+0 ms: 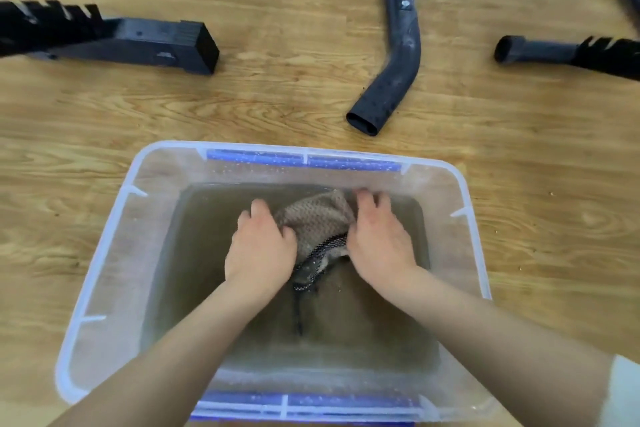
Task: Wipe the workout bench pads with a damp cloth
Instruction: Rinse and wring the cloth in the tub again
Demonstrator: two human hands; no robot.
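A grey-brown knitted cloth (317, 220) with a dark mesh edge lies bunched in murky water inside a clear plastic tub (114, 236) on the wooden floor. My left hand (260, 248) grips the cloth's left side with curled fingers. My right hand (379, 237) grips its right side, fingertips near the tub's far wall. Both forearms reach down into the tub. No bench pad is in view.
Black metal frame parts stand on the floor beyond the tub: a square foot (162, 45) at the left, a bent tube leg (391, 73) in the middle, a round tube end (530, 50) at the right. The tub has blue handles at its near and far rims.
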